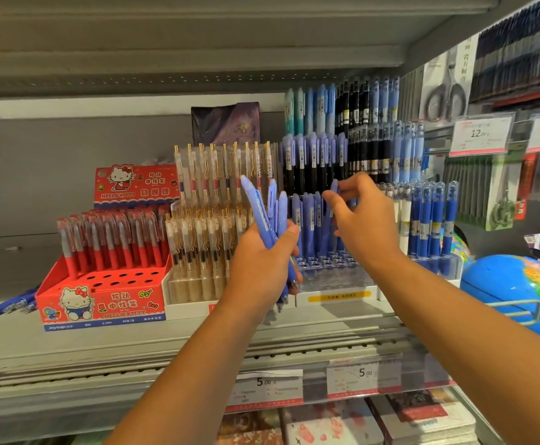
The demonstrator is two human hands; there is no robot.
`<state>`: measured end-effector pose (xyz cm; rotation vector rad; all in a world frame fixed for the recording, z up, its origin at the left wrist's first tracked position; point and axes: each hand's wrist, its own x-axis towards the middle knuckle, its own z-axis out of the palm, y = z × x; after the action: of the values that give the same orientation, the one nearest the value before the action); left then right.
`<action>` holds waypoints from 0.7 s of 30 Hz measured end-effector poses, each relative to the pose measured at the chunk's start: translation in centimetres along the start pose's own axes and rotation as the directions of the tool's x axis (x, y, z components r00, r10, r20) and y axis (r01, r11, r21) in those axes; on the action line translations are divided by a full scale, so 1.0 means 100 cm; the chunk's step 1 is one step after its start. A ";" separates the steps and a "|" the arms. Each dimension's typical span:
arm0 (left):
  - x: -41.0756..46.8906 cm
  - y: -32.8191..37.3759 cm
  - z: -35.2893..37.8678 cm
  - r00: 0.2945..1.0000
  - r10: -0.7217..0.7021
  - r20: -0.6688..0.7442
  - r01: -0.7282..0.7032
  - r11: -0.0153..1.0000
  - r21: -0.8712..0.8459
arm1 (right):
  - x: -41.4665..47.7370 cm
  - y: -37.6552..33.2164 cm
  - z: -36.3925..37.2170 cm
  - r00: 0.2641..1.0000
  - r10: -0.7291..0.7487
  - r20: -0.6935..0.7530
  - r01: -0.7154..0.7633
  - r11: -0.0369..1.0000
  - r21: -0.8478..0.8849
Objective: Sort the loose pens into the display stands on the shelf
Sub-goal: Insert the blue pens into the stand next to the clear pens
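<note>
Two arms showed, both bare skin along their whole visible length. The left forearm (191, 364) came in from the near bottom edge, the right forearm (470, 316) from the near right. The left hand (262, 261) and right hand (361, 220) were likewise uncovered, and the left thumbnail was cut short.

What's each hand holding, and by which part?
Left hand holds a bunch of blue pens round their lower barrels, tips down. Right hand pinches one blue pen by its top end, at the clear stand.
</note>
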<state>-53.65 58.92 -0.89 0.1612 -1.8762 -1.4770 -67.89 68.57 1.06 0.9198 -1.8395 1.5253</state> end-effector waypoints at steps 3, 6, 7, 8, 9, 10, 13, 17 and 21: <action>0.000 -0.001 0.000 1.000 -0.016 0.007 0.016 1.000 0.007 | -0.001 0.000 0.002 0.999 -0.005 0.053 0.007 0.999 -0.051; 0.001 -0.002 0.000 1.000 -0.028 0.010 0.028 1.000 0.006 | -0.001 0.001 0.004 0.996 -0.013 0.088 0.022 0.994 -0.110; 0.001 -0.002 0.000 1.000 -0.027 0.013 0.027 1.000 0.005 | -0.001 0.001 0.004 0.994 -0.003 0.106 0.017 0.992 -0.124; 0.001 -0.001 0.000 0.999 -0.026 0.018 0.026 1.000 0.003 | -0.001 0.002 0.005 0.991 0.012 0.130 0.006 0.991 -0.137; 0.001 -0.001 0.000 0.999 -0.026 0.024 0.026 1.000 0.002 | 0.000 0.002 0.005 0.988 0.029 0.153 -0.007 0.989 -0.145; 0.001 -0.001 0.000 0.999 -0.026 0.030 0.026 1.000 0.007 | 0.000 0.003 0.005 0.985 0.041 0.167 -0.015 0.989 -0.149; 0.000 -0.001 0.000 0.998 -0.024 0.051 0.023 1.000 0.021 | 0.001 0.004 0.004 0.984 0.048 0.169 -0.022 0.989 -0.149; 0.000 -0.001 0.000 0.998 -0.037 0.050 0.038 0.999 -0.033 | 0.000 0.005 0.004 0.984 0.057 0.169 -0.029 0.986 -0.167; 0.002 -0.003 0.001 0.997 -0.036 0.069 0.044 0.993 -0.106 | -0.002 0.006 0.004 0.982 0.054 0.183 -0.017 0.980 -0.198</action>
<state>-53.95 58.84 -1.12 0.1001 -1.8497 -1.6251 -68.21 68.29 0.47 0.9684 -2.1069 1.2863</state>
